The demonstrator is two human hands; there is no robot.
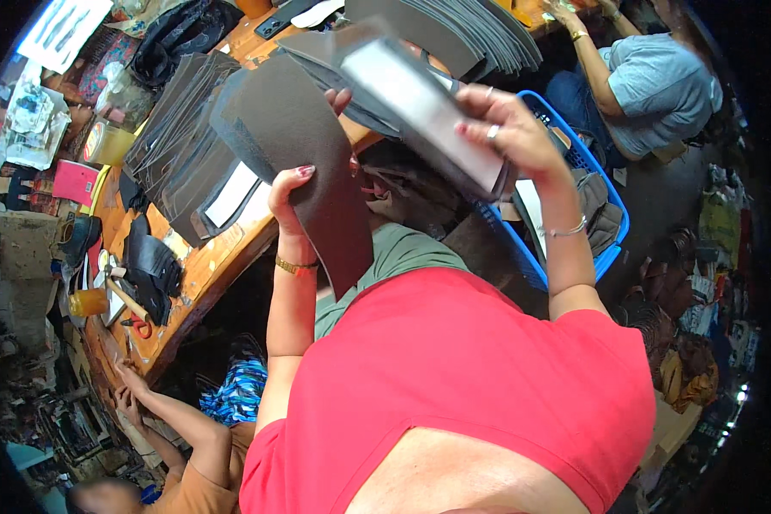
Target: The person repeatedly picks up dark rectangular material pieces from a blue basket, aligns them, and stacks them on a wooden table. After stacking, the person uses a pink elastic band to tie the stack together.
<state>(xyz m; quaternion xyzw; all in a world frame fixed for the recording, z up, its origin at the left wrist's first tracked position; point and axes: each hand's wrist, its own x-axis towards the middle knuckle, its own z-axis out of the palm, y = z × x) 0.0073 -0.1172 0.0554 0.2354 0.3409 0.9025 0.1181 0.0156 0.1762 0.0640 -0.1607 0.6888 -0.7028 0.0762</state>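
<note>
Head view: matte dark-brown sheet [308, 133], clasped in left hand's grip [289, 201] by the tabletop [199, 272] edge, long axis steep, upper left to lower right; white-faced dark piece [424, 111], blurred, likewise slanted, closed in right hand's grip [516, 133].

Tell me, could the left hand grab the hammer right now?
Probably not without letting go first: the left hand is gripping dark brown sheet material. The hammer itself lies uncovered on the table.

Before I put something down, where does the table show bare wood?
Bare wood, with scraps, shows on the table between the black piece and the left sheet stack; another patch lies between the phone and the black bundle. The blue basket is crowded.
</note>
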